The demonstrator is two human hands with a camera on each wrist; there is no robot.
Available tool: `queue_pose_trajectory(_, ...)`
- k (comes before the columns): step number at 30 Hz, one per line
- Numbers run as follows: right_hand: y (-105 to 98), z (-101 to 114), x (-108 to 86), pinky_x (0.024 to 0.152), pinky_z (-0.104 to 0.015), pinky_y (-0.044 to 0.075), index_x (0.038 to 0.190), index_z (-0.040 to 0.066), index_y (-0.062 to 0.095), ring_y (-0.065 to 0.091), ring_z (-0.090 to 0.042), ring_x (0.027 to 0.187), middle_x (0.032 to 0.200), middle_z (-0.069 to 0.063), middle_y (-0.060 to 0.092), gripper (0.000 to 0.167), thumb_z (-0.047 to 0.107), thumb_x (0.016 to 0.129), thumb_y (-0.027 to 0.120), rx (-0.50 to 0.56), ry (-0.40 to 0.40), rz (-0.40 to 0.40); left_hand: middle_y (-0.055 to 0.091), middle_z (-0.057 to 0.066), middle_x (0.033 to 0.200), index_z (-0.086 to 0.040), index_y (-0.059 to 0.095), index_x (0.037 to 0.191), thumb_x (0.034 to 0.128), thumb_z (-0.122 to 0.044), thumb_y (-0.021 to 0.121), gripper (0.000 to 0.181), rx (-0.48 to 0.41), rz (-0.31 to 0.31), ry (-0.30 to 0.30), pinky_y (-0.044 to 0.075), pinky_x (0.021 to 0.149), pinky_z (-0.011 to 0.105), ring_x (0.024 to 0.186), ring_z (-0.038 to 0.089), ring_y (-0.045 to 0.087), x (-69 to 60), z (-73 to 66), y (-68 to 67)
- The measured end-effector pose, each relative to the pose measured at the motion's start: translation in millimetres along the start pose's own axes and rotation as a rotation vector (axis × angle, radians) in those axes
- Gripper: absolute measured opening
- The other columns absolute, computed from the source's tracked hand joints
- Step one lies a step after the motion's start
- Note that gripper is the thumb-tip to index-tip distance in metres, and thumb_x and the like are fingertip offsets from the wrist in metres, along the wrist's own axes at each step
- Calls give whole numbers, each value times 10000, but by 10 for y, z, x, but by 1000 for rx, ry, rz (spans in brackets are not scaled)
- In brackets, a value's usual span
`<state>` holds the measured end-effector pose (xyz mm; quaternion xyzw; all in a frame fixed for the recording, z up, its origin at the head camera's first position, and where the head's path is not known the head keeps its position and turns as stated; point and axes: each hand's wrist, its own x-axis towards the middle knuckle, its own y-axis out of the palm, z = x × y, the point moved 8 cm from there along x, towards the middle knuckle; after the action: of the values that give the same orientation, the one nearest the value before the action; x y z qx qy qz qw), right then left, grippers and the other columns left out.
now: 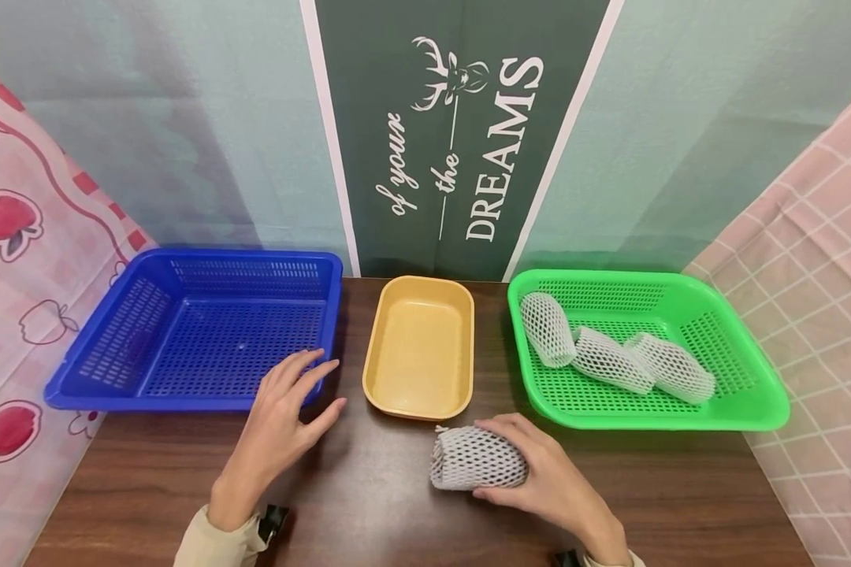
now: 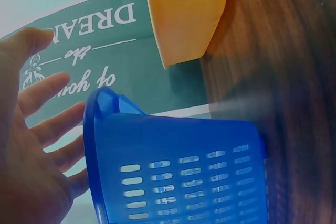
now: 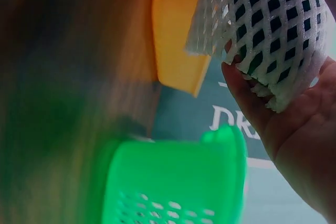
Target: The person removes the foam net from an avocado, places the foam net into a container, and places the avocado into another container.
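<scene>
My right hand grips a white foam fruit net over the dark wooden table, just in front of the yellow tray. In the right wrist view the mesh of the foam net bulges between thumb and fingers; whether anything sits inside it is hidden. Over the near right corner of the blue basket hovers my left hand, its fingers spread and holding nothing. The left wrist view has that hand beside the blue basket's wall.
A green basket stands at the right with three white foam nets lying in it. The yellow tray is between the two baskets. Behind them hangs a green cloth with printed lettering; pink patterned cloths flank the table.
</scene>
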<state>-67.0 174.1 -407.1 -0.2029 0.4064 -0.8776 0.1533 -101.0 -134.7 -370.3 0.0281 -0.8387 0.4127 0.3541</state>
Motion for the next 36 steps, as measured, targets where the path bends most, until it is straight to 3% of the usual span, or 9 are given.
queue_pose_trajectory(3,114,8,-10,857,-291,542,1327,243,597,600,-18,1029,1242,155,590,751,487,676,879,11,-5,27,633,228,1263,-47,677,1212,995,-545,462,584,-2,-8,18,393,962,664,1204,455,539,-19,-41,14)
queue_pose_trajectory(13,409,-16,-34,835,-269,524,1296,262,599,577,13,994,1205,191,576,720,463,668,889,59,-2,93,629,172,1290,-80,684,1205,986,-516,501,521,-34,71,26,367,1105,452,1246,383,543,-93,-134,145)
queue_pose_trajectory(18,510,-45,-36,839,-266,526,1293,263,595,577,18,993,1190,201,568,716,462,671,888,72,12,111,637,166,1279,-81,687,1188,988,-521,491,521,-28,81,37,321,1170,427,1253,369,542,-128,-179,201)
queue_pose_trajectory(29,589,-59,-34,834,-278,534,1287,237,601,581,11,986,1196,187,571,705,504,690,863,37,8,118,643,174,1255,-64,683,1173,1001,-491,487,500,-40,88,87,283,1207,411,1240,376,554,-157,-286,254)
queue_pose_trajectory(36,613,-49,-33,816,-296,530,1304,264,597,581,18,983,1192,200,562,707,553,704,833,-12,33,138,645,188,1237,-58,679,1175,1004,-461,499,473,-72,105,123,208,1234,277,1219,374,570,-193,-364,297)
